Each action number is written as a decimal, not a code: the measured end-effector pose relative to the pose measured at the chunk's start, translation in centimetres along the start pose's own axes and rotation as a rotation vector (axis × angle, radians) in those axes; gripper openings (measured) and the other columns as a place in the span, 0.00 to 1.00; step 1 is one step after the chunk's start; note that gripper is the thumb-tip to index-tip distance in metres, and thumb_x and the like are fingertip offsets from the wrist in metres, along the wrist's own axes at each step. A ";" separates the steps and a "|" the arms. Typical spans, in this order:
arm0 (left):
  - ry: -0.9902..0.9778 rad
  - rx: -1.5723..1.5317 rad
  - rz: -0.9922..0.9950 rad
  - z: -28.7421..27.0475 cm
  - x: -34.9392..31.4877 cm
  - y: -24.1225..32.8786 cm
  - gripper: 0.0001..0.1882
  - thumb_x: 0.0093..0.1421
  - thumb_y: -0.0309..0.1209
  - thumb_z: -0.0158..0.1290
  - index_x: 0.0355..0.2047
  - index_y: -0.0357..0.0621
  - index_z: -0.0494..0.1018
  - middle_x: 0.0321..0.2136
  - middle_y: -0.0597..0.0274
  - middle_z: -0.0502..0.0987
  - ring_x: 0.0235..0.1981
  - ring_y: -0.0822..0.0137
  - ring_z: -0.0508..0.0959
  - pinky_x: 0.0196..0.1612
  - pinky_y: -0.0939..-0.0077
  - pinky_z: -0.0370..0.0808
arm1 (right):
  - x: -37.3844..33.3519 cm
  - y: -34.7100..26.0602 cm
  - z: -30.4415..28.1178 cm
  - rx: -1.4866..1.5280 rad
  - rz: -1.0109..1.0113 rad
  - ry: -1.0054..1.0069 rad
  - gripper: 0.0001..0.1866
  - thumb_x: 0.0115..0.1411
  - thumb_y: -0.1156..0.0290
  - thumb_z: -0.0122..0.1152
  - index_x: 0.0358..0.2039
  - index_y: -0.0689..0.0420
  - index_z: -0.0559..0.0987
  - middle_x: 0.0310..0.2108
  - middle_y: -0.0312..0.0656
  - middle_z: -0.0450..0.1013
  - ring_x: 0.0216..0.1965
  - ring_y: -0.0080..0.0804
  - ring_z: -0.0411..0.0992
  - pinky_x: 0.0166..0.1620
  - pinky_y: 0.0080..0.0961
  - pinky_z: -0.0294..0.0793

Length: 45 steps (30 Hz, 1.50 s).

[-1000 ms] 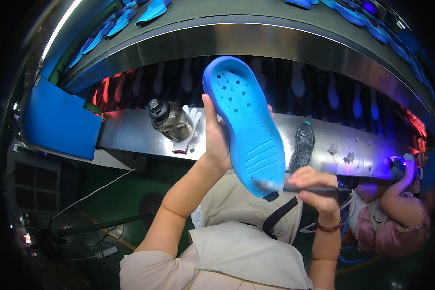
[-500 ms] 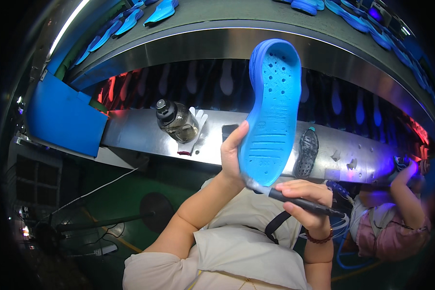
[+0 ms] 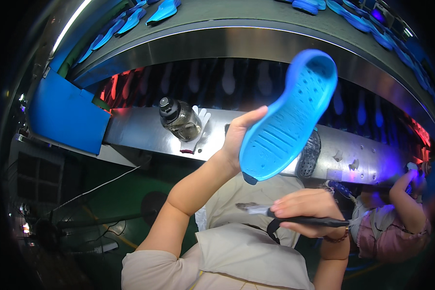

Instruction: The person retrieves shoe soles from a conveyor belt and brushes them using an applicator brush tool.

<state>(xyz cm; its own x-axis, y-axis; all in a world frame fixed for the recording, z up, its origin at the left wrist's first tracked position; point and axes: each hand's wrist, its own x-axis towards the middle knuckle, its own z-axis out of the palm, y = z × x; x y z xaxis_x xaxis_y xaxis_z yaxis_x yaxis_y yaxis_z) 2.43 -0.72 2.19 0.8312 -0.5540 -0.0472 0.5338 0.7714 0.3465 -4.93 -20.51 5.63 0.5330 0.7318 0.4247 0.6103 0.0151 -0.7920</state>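
Brushing the blue shoe sole (image 3: 291,116) seems the step in hand. It is at twelve o'clock from the brush (image 3: 261,210), apart, leaning toward one o'clock. The left hand's (image 3: 234,139) fingers grip its eight-o'clock edge; the right hand's (image 3: 310,209) pinch the brush. Another stroke would call for raising the bristles. The sole looks bright, ridged, holed higher up.

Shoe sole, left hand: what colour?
The shoe sole is bright blue, with a black lower tip; head view.
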 end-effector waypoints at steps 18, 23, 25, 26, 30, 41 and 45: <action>0.111 0.739 -0.636 -0.3 -1.2 0.8 0.28 0.57 0.42 0.45 0.53 0.35 0.62 0.48 0.49 0.67 0.44 0.65 0.71 0.46 0.75 0.67 | -0.6 0.8 -5.8 -0.116 0.204 -0.136 0.11 0.45 0.81 0.60 0.32 0.61 0.77 0.33 0.45 0.75 0.35 0.36 0.75 0.38 0.23 0.74; 0.058 0.756 -0.459 -0.6 -1.4 1.6 0.30 0.57 0.44 0.45 0.52 0.33 0.61 0.45 0.48 0.69 0.42 0.64 0.73 0.44 0.73 0.70 | -3.1 2.5 -6.2 -0.214 0.374 -0.150 0.09 0.45 0.77 0.63 0.30 0.61 0.78 0.30 0.45 0.76 0.32 0.36 0.76 0.37 0.22 0.74; 0.048 0.736 -0.437 -1.1 -1.2 1.3 0.30 0.56 0.44 0.45 0.52 0.32 0.60 0.44 0.49 0.70 0.41 0.64 0.73 0.42 0.74 0.71 | -2.2 1.9 -5.9 -0.148 0.347 -0.059 0.08 0.45 0.75 0.63 0.29 0.61 0.78 0.28 0.45 0.76 0.30 0.35 0.76 0.35 0.21 0.73; 0.037 0.711 -0.411 -1.1 -1.0 1.0 0.30 0.56 0.44 0.45 0.53 0.32 0.60 0.44 0.49 0.70 0.41 0.64 0.73 0.41 0.74 0.71 | -1.4 1.7 -5.5 -0.083 0.321 0.026 0.08 0.45 0.74 0.64 0.28 0.61 0.78 0.27 0.44 0.76 0.28 0.35 0.76 0.34 0.20 0.73; 0.033 0.836 -0.164 -0.7 0.9 -2.5 0.21 0.59 0.38 0.45 0.48 0.35 0.66 0.36 0.57 0.73 0.35 0.70 0.73 0.37 0.80 0.70 | 2.3 2.3 -3.2 -0.348 0.370 0.192 0.09 0.50 0.69 0.60 0.25 0.63 0.78 0.19 0.43 0.73 0.20 0.27 0.71 0.26 0.20 0.69; 0.196 0.917 -0.035 -2.7 1.8 -3.0 0.17 0.60 0.35 0.40 0.40 0.33 0.70 0.31 0.59 0.73 0.31 0.74 0.71 0.34 0.80 0.68 | 5.1 5.8 -2.6 0.068 0.673 0.467 0.14 0.53 0.69 0.54 0.17 0.66 0.72 0.11 0.38 0.66 0.14 0.20 0.66 0.19 0.17 0.65; 0.216 0.886 -0.088 -3.7 1.7 -2.8 0.19 0.60 0.36 0.41 0.43 0.33 0.69 0.34 0.59 0.73 0.34 0.73 0.71 0.37 0.80 0.68 | 5.1 6.5 -2.8 0.062 0.719 0.523 0.14 0.54 0.68 0.54 0.16 0.64 0.71 0.12 0.38 0.67 0.13 0.20 0.67 0.18 0.14 0.67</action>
<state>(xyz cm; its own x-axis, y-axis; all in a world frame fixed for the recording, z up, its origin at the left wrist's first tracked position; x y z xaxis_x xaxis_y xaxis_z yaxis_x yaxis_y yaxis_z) 2.91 -2.64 -2.36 0.8519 -0.4597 -0.2507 0.3559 0.1572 0.9212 3.45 -18.60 3.89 0.9834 0.1742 -0.0500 0.0007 -0.2795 -0.9601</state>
